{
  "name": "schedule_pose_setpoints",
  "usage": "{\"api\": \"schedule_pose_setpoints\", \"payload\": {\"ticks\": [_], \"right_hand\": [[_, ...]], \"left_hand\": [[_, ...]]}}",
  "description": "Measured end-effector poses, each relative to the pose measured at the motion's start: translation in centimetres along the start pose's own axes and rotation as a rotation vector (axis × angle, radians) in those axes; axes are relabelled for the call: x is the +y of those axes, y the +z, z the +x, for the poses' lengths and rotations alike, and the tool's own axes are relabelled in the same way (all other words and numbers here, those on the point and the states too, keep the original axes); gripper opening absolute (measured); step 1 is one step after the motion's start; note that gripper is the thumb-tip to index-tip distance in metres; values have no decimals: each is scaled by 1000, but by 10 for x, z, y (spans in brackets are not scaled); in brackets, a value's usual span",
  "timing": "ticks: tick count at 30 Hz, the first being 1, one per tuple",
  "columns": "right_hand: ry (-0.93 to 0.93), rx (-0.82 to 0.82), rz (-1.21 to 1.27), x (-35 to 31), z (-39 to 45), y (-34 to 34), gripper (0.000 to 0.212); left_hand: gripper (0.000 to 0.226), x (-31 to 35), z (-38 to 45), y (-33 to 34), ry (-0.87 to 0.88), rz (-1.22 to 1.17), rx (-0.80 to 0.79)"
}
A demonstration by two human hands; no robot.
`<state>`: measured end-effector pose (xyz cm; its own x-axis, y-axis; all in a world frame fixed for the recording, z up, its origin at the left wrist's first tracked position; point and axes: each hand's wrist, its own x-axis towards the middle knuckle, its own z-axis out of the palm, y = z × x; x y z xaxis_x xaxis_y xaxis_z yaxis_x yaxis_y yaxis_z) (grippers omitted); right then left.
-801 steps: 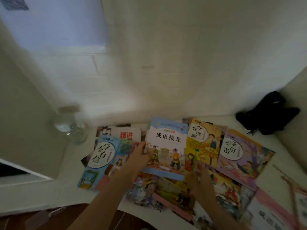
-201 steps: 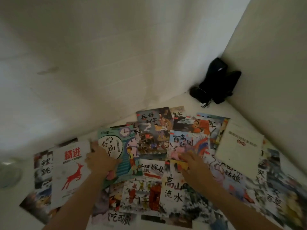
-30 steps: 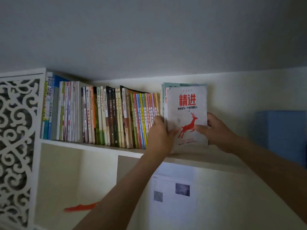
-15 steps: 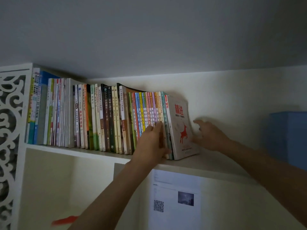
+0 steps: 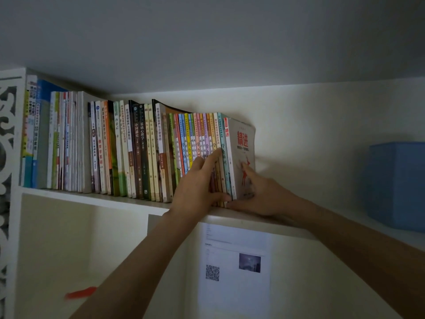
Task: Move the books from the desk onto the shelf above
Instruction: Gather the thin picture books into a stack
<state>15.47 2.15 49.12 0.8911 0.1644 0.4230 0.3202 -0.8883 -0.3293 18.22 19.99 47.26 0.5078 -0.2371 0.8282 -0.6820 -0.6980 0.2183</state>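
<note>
A white book with red characters and a red deer [image 5: 244, 143] stands upright at the right end of the row of books [image 5: 138, 148] on the white shelf [image 5: 110, 199]. A thin teal book [image 5: 222, 134] stands just left of it. My left hand [image 5: 199, 183] presses straight fingers against the spines of the thin colourful books beside it. My right hand [image 5: 259, 194] lies flat against the white book's cover, thumb along its bottom edge. The desk and the other books are out of view.
A blue box [image 5: 397, 183] stands on the shelf to the right, with bare shelf between it and the books. A carved white panel [image 5: 8, 157] closes the left end. Below hang a paper sheet with a QR code [image 5: 234, 261] and something red [image 5: 80, 293].
The white book has been pushed from leaning to upright against the row. My right hand moved onto its cover, and my left hand slid up along the spines.
</note>
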Motion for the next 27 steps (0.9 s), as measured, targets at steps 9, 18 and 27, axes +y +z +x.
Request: {"api": "schedule_pose_setpoints", "payload": {"ticks": [9,18,27], "right_hand": [[-317,316,-26,-12,-91,1,36],[180,-121,86,134,-293,233,18],[826,-430,194,254,-431,429,41]], "left_hand": [[37,29,-67,-15,212,-126,130],[24,16,-313,155,18,-323,-866],[80,-40,-511,324,-478,-97,-1446]]}}
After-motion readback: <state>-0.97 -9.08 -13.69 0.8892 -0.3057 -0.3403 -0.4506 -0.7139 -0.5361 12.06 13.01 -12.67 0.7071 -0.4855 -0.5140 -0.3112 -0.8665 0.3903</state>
